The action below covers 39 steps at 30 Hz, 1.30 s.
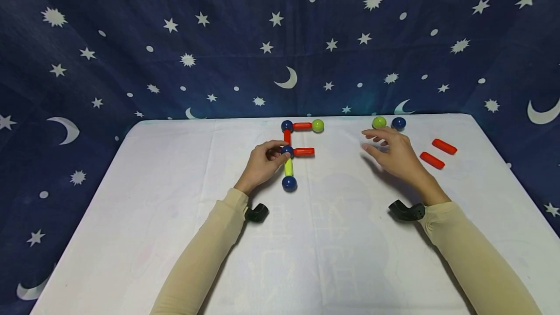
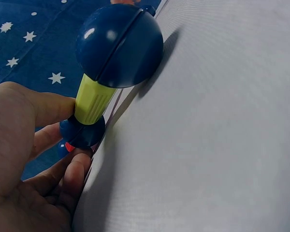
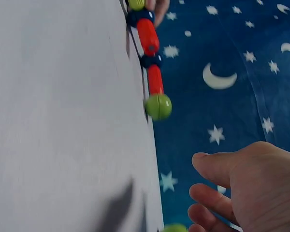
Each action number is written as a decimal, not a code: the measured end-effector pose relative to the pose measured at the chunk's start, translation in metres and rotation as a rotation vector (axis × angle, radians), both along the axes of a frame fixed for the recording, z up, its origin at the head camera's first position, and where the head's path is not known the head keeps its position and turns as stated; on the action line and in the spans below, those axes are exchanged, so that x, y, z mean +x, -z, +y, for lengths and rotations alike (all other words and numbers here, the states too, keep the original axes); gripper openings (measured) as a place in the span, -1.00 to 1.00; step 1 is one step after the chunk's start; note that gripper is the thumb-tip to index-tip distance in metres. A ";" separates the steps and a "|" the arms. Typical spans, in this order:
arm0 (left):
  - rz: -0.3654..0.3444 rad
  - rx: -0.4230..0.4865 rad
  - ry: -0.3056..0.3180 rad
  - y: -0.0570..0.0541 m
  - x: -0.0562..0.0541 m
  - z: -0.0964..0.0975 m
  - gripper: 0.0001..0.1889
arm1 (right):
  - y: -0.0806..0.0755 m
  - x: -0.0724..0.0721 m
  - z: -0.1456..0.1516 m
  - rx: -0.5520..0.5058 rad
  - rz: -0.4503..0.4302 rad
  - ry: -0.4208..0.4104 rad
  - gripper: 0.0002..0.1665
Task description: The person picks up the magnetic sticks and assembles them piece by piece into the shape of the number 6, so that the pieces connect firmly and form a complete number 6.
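Observation:
Toy rods and balls are joined into an F-like shape on the white table. My left hand (image 1: 262, 163) pinches its middle blue ball (image 1: 287, 151) between thumb and fingers. A red rod (image 1: 304, 152) points right from that ball, and a yellow-green rod (image 1: 288, 167) leads down to a lower blue ball (image 2: 120, 46). Up top, another blue ball (image 1: 287, 126), a red rod (image 1: 302, 126) and a green ball (image 3: 158, 107) form the upper arm. Over the table at right, my right hand (image 1: 393, 153) holds nothing, its fingers loosely bent near a loose green ball (image 1: 379, 122).
A loose blue ball (image 1: 398, 123) lies beside the loose green one at the back edge. Two loose red rods (image 1: 444, 146) lie to the right of my right hand. Behind the white table (image 1: 166, 183) hangs a dark blue cloth (image 1: 210, 72) with stars and moons.

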<state>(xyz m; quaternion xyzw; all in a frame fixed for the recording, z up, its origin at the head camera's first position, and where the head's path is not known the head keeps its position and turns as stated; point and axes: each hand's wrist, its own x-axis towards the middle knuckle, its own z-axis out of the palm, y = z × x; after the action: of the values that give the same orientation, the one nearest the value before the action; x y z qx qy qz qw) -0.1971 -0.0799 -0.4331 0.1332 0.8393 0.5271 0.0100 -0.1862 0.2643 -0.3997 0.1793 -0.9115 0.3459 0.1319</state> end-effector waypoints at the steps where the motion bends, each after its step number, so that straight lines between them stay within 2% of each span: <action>1: -0.001 -0.002 0.000 0.000 0.000 0.000 -0.68 | 0.000 0.001 0.004 -0.003 -0.003 0.016 -0.60; 8: -0.005 0.000 -0.005 -0.001 0.001 0.001 -0.69 | -0.002 0.005 0.032 -0.017 -0.040 0.137 -0.58; 13: -0.006 0.001 -0.006 -0.002 0.001 0.001 -0.69 | -0.004 0.004 0.048 -0.034 -0.033 0.187 -0.57; 19: -0.001 -0.002 0.001 -0.001 0.000 0.000 -0.68 | -0.006 0.006 0.062 -0.056 0.015 0.221 -0.58; 30: -0.014 -0.010 -0.005 -0.001 0.000 0.000 -0.68 | 0.002 0.018 0.089 0.014 0.033 0.263 -0.58; 39: -0.012 -0.018 -0.003 -0.001 0.000 0.000 -0.68 | 0.009 0.032 0.107 0.023 0.001 0.296 -0.56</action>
<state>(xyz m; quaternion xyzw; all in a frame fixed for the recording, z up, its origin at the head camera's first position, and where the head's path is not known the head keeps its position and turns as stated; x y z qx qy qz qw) -0.1968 -0.0797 -0.4321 0.1285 0.8442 0.5202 0.0156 -0.1543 0.3716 -0.4088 0.0444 -0.9318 0.3121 0.1800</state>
